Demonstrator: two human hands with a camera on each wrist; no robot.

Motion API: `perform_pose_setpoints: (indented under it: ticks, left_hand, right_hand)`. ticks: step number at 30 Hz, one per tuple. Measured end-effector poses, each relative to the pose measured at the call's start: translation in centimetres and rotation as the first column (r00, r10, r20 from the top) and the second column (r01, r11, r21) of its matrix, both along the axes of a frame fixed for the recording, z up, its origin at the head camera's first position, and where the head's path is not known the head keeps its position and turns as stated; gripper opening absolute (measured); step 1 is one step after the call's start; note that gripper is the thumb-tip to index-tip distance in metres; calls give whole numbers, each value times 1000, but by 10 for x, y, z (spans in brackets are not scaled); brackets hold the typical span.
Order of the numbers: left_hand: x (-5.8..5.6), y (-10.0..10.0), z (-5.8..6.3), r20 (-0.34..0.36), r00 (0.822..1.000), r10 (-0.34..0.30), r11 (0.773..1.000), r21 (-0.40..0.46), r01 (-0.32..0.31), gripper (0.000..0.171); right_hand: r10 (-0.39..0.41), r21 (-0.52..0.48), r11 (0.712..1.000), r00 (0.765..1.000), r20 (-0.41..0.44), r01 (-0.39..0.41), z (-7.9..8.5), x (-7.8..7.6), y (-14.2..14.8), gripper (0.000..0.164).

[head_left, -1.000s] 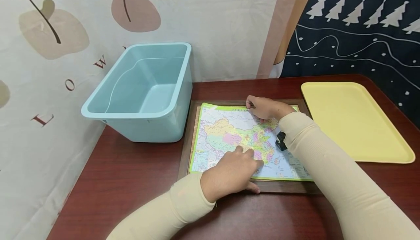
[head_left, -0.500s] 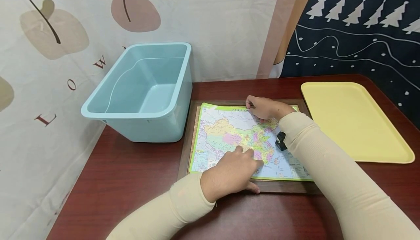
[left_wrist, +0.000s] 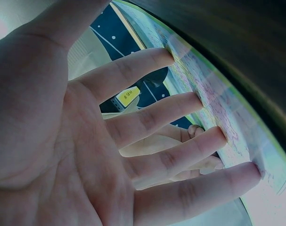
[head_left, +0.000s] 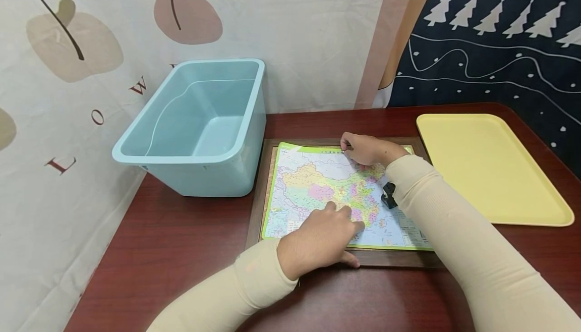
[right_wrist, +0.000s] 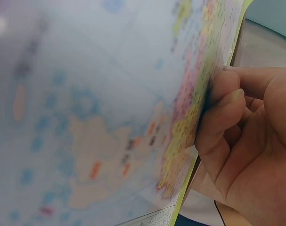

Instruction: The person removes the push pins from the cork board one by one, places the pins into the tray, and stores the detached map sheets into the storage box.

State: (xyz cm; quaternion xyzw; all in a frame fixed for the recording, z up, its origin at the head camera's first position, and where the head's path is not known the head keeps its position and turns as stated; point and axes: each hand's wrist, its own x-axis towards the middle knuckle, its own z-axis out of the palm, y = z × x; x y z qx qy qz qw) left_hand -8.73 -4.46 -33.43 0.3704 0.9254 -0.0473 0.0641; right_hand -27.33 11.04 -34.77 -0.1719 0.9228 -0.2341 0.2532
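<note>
A colourful map (head_left: 301, 170) with a green border lies on a wood-framed board (head_left: 257, 211); its upper left corner lifts slightly. My left hand (head_left: 320, 238) spreads over the map's lower part, fingertips resting on it and thumb at the frame's front edge. In the left wrist view, the left hand's spread fingers (left_wrist: 152, 115) touch the map's glossy surface. At the map's top edge my right hand (head_left: 365, 149) has thumb and forefinger together on a small pale pin (head_left: 342, 152), mostly hidden. In the right wrist view, the right hand's other fingers (right_wrist: 223, 122) curl against the map.
A light blue tub (head_left: 190, 160) stands left of the board, with nothing seen inside. A yellow tray (head_left: 490, 170) lies to the right, partly behind the right sleeve. Patterned cloths (head_left: 308, 44) hang behind the dark red table (head_left: 190, 251).
</note>
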Motion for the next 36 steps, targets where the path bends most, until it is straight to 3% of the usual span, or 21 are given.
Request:
perform_pose_setpoints:
  ticks: [36]
  left_hand:
    - [-1,0,1,16,1000,3,1000,8,-3,59]
  right_hand:
    - [13,-16,1000,1000,8,-13,0,-1,1,9]
